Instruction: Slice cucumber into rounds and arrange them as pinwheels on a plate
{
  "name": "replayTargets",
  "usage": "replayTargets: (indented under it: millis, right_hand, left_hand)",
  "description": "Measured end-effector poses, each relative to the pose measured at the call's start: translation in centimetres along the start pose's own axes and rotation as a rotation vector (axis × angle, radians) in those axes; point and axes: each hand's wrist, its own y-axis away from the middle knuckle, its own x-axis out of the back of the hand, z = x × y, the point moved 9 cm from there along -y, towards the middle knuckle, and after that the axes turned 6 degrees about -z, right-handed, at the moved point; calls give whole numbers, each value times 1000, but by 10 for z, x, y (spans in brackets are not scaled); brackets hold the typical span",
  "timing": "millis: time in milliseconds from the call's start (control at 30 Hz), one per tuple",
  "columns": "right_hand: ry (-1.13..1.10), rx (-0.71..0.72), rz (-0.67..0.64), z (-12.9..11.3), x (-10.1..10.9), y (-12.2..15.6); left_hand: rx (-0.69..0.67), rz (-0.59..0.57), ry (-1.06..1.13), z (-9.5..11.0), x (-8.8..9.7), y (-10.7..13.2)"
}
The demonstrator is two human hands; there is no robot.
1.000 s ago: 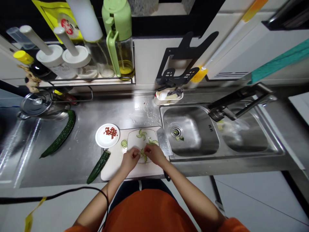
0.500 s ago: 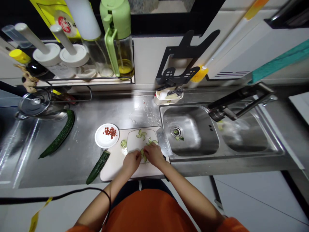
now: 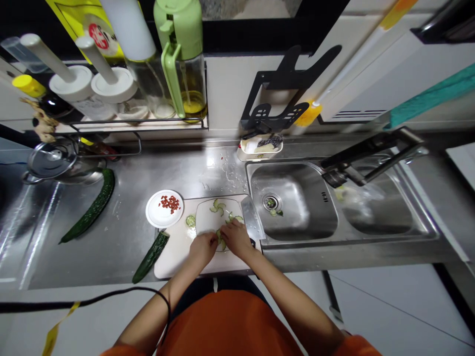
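Note:
My left hand [image 3: 202, 248] and my right hand [image 3: 235, 237] meet over the near edge of a white plate [image 3: 206, 213] that lies on a pale cutting board [image 3: 174, 258]. Both hands have their fingers pinched together on thin cucumber slices [image 3: 220, 238] between them. More curled cucumber slices [image 3: 217, 206] lie on the far part of the plate, and one round slice [image 3: 190, 220] rests at its left edge. A cleaver [image 3: 251, 217] lies along the board's right side, just right of my right hand.
A half cucumber [image 3: 151, 255] lies left of the board, a whole cucumber [image 3: 90, 208] further left. A small white dish of red berries [image 3: 165, 208] sits behind the board. The steel sink [image 3: 297, 198] and faucet [image 3: 367, 153] are on the right; a pot lid [image 3: 54, 160] and bottle rack [image 3: 111, 99] stand at back left.
Both hands stay at the plate's near edge; the right hand has crept slightly left and forward over the slices. Nothing else moved.

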Motion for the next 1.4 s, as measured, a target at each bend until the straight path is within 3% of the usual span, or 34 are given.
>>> replayTargets:
  millis: [433,1067,1167,1267,1400]
  right_hand:
    - [38,24,78,0,-3,8]
    - [-3,30,101,-3,1,12]
    - [-35,30,140,-3,6,15]
    - [-61,34,169,-3,11,19]
    - [-74,30,202,-4,13,24]
  left_hand:
    - [-17,29,-110,1,-6,4]
    - [-92,37,-87,2,-7,8]
    - [-155,102,-1,-1,2,10]
    - [-184,237,87,-14,23,13]
    - [-96,468,63,-43,59,17]
